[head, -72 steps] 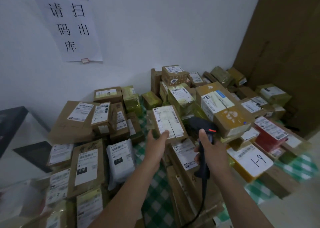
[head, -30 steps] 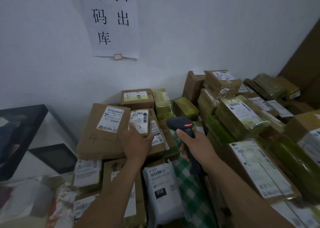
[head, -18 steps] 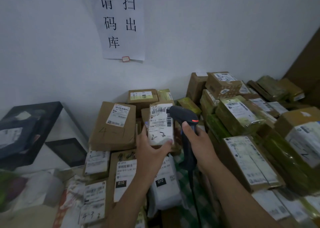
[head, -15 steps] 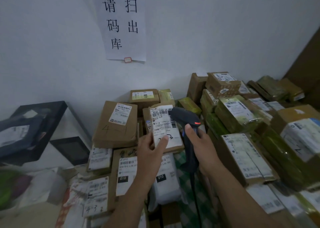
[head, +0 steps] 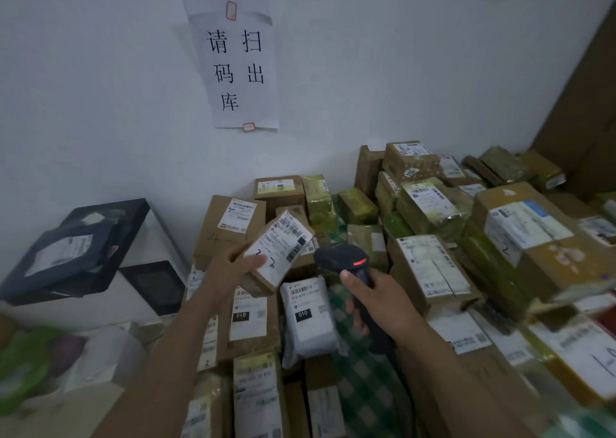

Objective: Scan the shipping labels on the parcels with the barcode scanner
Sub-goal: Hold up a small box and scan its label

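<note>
Gripped by the right hand [head: 380,301], fingers curled round the handle and thumb laid against its back, is one black pistol-grip barcode scanner [head: 340,259]. A red strip is lit on its head, while the lower handle is hidden by the palm and the front window is turned away. One small brown cardboard parcel [head: 266,282] is held tilted above the pile by the left hand [head: 230,271], with the thumb laid across its white shipping label [head: 283,247]. It sits just left of the scanner and apart from it, and the label's print is too blurred to be read. Beneath, one white plastic mailer bag [head: 308,317] marked 010 is laid on a green checked cloth [head: 366,371], which is mostly covered. Brown and green-wrapped parcels [head: 430,204] are heaped around, too many and too blurred at the right edge to be counted. Two white paper sheets [head: 240,71] with black characters are fixed to the wall [head: 400,71], the upper one cut off by the frame.
</note>
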A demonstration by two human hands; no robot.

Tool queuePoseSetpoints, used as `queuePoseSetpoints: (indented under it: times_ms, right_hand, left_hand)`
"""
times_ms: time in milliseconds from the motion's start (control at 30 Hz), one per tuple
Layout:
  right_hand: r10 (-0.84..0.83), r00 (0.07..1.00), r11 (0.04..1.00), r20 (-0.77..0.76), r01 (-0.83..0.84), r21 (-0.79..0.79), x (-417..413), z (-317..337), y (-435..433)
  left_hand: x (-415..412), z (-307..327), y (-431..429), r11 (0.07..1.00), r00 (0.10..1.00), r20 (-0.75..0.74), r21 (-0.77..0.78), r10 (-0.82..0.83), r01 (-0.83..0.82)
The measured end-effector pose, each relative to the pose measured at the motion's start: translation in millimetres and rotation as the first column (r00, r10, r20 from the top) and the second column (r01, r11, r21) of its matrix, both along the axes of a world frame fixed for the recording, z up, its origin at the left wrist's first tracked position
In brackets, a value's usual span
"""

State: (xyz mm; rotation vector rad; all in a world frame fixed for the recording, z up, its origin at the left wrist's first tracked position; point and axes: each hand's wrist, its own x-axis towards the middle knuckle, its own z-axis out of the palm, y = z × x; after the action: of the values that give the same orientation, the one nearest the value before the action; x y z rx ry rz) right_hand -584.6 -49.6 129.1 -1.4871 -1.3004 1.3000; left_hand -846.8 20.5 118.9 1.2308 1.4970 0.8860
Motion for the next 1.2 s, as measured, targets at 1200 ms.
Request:
queuePoseSetpoints:
  times_ms: [1200]
  right_hand:
    - [-0.057,0.995,0.997,0.08,0.052,0.061,25,3,-56]
  left_hand:
    - [21,-24,-44,0.998,0.996,0.074,-0.033,-0.045,0.047]
